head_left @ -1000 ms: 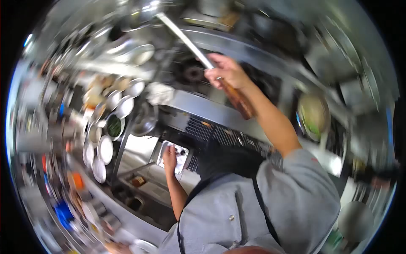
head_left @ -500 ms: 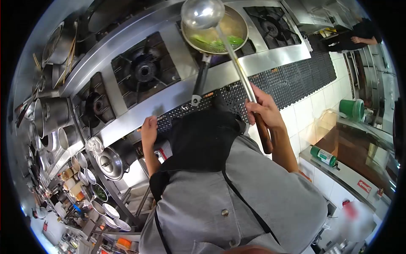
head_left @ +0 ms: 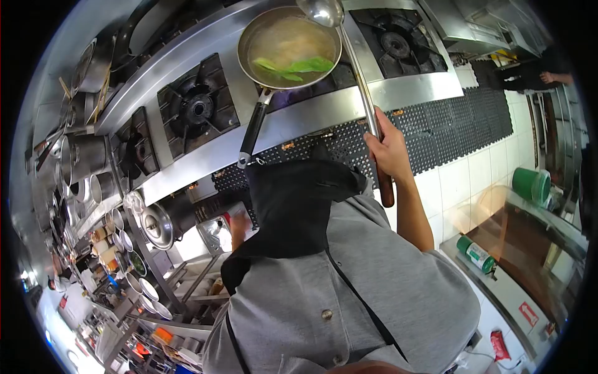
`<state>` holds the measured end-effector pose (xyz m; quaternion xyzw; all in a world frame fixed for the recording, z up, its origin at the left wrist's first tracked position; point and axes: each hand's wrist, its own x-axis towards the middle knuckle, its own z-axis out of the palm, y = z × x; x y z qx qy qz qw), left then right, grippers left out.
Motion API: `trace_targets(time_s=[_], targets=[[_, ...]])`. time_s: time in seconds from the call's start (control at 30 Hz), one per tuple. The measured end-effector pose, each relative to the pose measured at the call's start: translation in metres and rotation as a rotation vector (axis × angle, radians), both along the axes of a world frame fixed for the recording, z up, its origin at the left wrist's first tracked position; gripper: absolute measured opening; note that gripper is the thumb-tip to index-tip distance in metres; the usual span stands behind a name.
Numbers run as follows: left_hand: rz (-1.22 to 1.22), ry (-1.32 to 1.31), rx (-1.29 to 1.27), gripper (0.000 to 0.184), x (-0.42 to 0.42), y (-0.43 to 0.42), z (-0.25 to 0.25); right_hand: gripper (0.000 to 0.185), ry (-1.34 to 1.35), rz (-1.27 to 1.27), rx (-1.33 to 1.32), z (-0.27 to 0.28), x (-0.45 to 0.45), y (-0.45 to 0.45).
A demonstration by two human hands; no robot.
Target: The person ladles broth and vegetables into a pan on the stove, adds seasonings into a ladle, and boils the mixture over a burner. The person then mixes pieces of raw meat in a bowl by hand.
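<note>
Ladle [head_left: 362, 87] clamped in my right hand [head_left: 389, 146]; bowl overlaps right rim of the pan [head_left: 244, 50] in view, shaft crossing front edge of the stove [head_left: 423, 88]. Gap between shaft and pan handle [head_left: 253, 128]. Left hand [head_left: 238, 227] apart, blurred; grip, cannot tell.

The top edge cuts off the ladle's bowl [head_left: 324, 10], and the left hand [head_left: 238, 227] is blurred.

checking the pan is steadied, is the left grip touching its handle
Apart: the head view shows floor mat between the blurred left grip and the pan's handle.
</note>
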<state>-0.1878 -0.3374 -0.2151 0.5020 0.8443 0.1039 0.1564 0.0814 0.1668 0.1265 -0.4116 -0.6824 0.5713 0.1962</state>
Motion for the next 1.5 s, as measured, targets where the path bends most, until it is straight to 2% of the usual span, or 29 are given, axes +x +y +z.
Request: trace_targets(time_s=[0.1, 0.17, 0.23, 0.47, 0.53, 0.6, 0.67, 0.7, 0.77, 0.83, 0.87, 0.9, 0.93, 1.03, 1.07, 1.1, 1.13, 1.17, 1.23, 1.3, 1.33, 1.43, 1.5], targets=[[0.215, -0.371, -0.156, 0.026, 0.067, -0.037, 0.008, 0.056, -0.046, 0.030, 0.072, 0.001, -0.010, 0.020], [0.410, -0.596, -0.217, 0.026, 0.102, -0.041, 0.020, 0.057, -0.099, 0.087, 0.255, -0.012, -0.016, 0.032], [0.562, -0.740, -0.216, 0.026, 0.124, -0.032, 0.024, 0.056, -0.117, 0.099, 0.271, -0.017, -0.022, 0.036], [1.039, -1.172, 0.044, 0.027, 0.162, 0.029, 0.028, 0.055, -0.338, 0.172, 0.582, -0.040, -0.026, 0.044], [1.179, -1.270, 0.160, 0.027, 0.159, 0.046, 0.038, 0.055, -0.269, 0.213, 0.668, -0.051, -0.024, 0.046], [1.272, -1.238, 0.213, 0.028, 0.151, 0.063, 0.051, 0.055, -0.171, 0.241, 0.757, -0.058, -0.026, 0.047], [1.324, -1.162, 0.222, 0.028, 0.142, 0.070, 0.062, 0.055, -0.243, 0.220, 0.444, -0.060, -0.026, 0.045], [1.358, -1.103, 0.185, 0.028, 0.141, 0.071, 0.065, 0.055, -0.223, 0.245, 0.452, -0.050, -0.031, 0.042], [1.385, -1.120, 0.194, 0.029, 0.141, 0.066, 0.066, 0.055, -0.313, 0.185, 0.053, -0.022, -0.038, 0.037], [1.397, -1.159, 0.068, 0.030, 0.146, 0.055, 0.054, 0.055, -0.309, 0.205, 0.081, -0.036, -0.030, 0.044], [1.164, -1.081, -0.059, 0.031, 0.147, 0.042, 0.036, 0.054, -0.288, 0.236, 0.218, -0.042, -0.026, 0.047], [1.169, -1.077, -0.041, 0.031, 0.151, 0.030, 0.022, 0.053, -0.264, 0.263, 0.355, -0.044, -0.025, 0.048], [1.012, -1.055, -0.043, 0.030, 0.154, 0.022, 0.011, 0.051, -0.383, 0.294, 0.351, -0.017, -0.033, 0.042], [0.862, -0.991, 0.051, 0.028, 0.158, 0.030, 0.010, 0.050, -0.364, 0.286, 0.548, -0.032, -0.032, 0.041], [0.866, -0.972, 0.095, 0.028, 0.153, 0.036, 0.013, 0.054, -0.255, 0.297, 0.808, -0.047, -0.032, 0.044], [0.869, -0.952, 0.139, 0.028, 0.147, 0.045, 0.020, 0.054, -0.231, 0.303, 0.817, -0.047, -0.035, 0.043], [0.912, -0.954, 0.006, 0.027, 0.138, 0.054, 0.026, 0.055, -0.341, 0.291, 0.792, -0.044, -0.039, 0.042], [0.876, -0.929, 0.006, 0.026, 0.131, 0.061, 0.032, 0.057, -0.453, 0.281, 0.765, -0.042, -0.042, 0.042], [0.806, -0.878, 0.008, 0.025, 0.118, 0.070, 0.035, 0.058, -0.442, 0.274, 0.817, -0.050, -0.050, 0.043], [1.139, -1.080, -0.032, 0.023, 0.101, 0.085, 0.047, 0.059, -0.567, 0.281, 0.851, -0.056, -0.053, 0.045], [1.000, -0.938, 0.025, 0.027, 0.098, 0.084, 0.049, 0.059, -0.553, 0.267, 0.914, -0.066, -0.054, 0.045], [0.985, -0.849, 0.075, 0.029, 0.083, 0.087, 0.046, 0.061, -0.669, 0.307, 0.830, -0.068, -0.054, 0.027], [1.225, -1.013, 0.094, 0.029, 0.085, 0.104, 0.073, 0.063, -0.649, 0.327, 0.866, -0.088, -0.048, 0.022]])
